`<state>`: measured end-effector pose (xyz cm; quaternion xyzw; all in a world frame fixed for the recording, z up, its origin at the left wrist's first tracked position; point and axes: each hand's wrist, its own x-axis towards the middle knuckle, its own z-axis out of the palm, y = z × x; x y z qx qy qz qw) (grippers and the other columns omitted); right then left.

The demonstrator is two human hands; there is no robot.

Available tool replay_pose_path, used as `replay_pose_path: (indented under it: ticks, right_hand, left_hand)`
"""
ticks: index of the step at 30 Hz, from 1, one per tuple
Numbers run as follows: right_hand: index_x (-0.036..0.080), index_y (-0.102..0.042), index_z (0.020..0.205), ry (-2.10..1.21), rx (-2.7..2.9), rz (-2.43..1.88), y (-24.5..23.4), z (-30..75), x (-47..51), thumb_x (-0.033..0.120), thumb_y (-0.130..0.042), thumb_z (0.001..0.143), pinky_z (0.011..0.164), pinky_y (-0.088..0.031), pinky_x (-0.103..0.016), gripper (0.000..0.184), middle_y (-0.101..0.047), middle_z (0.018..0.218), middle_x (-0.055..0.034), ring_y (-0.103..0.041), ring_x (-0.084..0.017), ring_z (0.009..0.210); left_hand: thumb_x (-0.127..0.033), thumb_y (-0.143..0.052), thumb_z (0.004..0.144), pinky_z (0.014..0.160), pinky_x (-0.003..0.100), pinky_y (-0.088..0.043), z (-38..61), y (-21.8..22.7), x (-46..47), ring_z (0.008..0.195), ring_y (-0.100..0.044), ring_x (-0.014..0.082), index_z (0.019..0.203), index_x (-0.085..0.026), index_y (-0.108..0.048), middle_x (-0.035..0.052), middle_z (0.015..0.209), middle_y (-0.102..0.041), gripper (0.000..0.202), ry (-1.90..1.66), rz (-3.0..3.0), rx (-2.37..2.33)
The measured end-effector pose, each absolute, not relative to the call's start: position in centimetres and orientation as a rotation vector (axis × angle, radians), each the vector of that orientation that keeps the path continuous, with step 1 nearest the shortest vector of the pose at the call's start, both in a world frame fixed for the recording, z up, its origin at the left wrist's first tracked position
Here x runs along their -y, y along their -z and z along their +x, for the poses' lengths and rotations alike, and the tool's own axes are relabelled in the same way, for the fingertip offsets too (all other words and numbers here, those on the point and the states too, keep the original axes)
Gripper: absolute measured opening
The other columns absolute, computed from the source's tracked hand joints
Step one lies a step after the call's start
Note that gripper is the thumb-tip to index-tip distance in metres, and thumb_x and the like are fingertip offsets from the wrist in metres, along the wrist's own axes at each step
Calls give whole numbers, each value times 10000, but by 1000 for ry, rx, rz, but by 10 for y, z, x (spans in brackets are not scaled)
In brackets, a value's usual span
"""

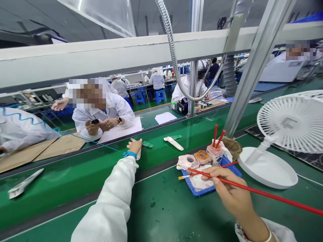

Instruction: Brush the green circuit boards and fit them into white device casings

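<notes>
1. Our red-handled brush [259, 192] slants across the view, its bristle end pointing left and up over a blue tray [199, 191], its handle running off lower right.
2. Our right hand [229, 190] is clenched around it.
3. Pink jars [215, 155] stand on the tray.
4. Our left hand [134, 146] rests part-open on a green belt [161, 215], just beside a green circuit board [147, 144]; it may be touching a white part [138, 155], but we cannot tell if it grips it.
</notes>
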<state>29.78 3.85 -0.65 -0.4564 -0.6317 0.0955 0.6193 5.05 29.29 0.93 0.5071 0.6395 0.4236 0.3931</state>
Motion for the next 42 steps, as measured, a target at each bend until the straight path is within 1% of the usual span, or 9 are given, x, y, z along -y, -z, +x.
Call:
replay_pose_path:
  ticks: [5,9,19,22,26,31,36,39,42]
  right_hand:
    - [225,-567,835,-222,1430,-1043,2,304,-38,143,-498,837,596,-574,-257,107,-673,762,-32,-680,-179,696]
    - [220,-579,827,-219,1418,-1049,3,304,-36,156,-519,827,573,-578,-241,88,-688,795,-45,-683,-182,677]
    - [214,-597,844,-355,1265,-880,6,305,-35,180,-536,835,578,-592,-283,70,-681,808,-53,-685,-188,643]
    - [205,-598,820,-395,1215,-841,3,302,-33,187,-538,839,579,-588,-288,65,-670,810,-55,-677,-182,646]
    - [210,-597,839,-478,1155,-768,0,297,-30,177,-534,844,586,-578,-311,71,-660,822,-43,-663,-176,650]
    - [209,-606,833,-512,1139,-676,-16,289,-25,148,-548,826,603,-575,-331,85,-665,824,-34,-663,-180,665]
    - [211,-624,812,-418,1133,-608,-47,282,-18,150,-582,782,686,-576,-427,80,-678,809,-36,-675,-225,728]
    - [231,-602,844,-367,1134,-541,-63,275,-14,161,-595,778,846,-517,-509,97,-695,816,-23,-675,-212,682]
    - [252,-530,863,-368,1184,-547,-69,267,-11,128,-596,782,832,-530,-480,162,-704,823,-9,-681,-201,678]
  left_hand:
    - [-300,-540,859,864,435,-468,121,16,-300,1034,-553,218,1148,-175,-543,90,1200,-544,315,-1033,1242,-1522]
    - [-291,-563,845,848,421,-476,163,35,-301,1025,-562,225,1179,-157,-518,103,1190,-545,363,-1077,1099,-1437]
    - [-314,-533,864,775,391,-510,127,14,-274,934,-588,194,1147,-144,-532,91,1127,-570,330,-1124,713,-1123]
    - [-313,-523,870,693,333,-517,101,2,-238,819,-597,154,1078,-134,-554,66,1018,-598,276,-1124,675,-1021]
    - [-285,-560,838,580,244,-468,70,-18,-179,573,-528,92,828,-115,-584,-1,693,-561,172,-1112,692,-892]
    - [-309,-685,719,524,222,-392,45,-37,-117,528,-483,95,752,-127,-592,-13,603,-524,207,-1130,810,-855]
    - [-307,-735,673,531,205,-325,36,-46,-77,560,-437,89,833,-149,-634,-33,631,-529,246,-1225,982,-886]
    - [-321,-693,722,619,214,-359,35,-49,-61,665,-472,107,964,-189,-639,-11,779,-588,281,-1256,1079,-888]
    - [-316,-648,770,700,231,-389,35,-50,-49,756,-507,119,1072,-236,-611,16,973,-618,315,-1216,1070,-829]
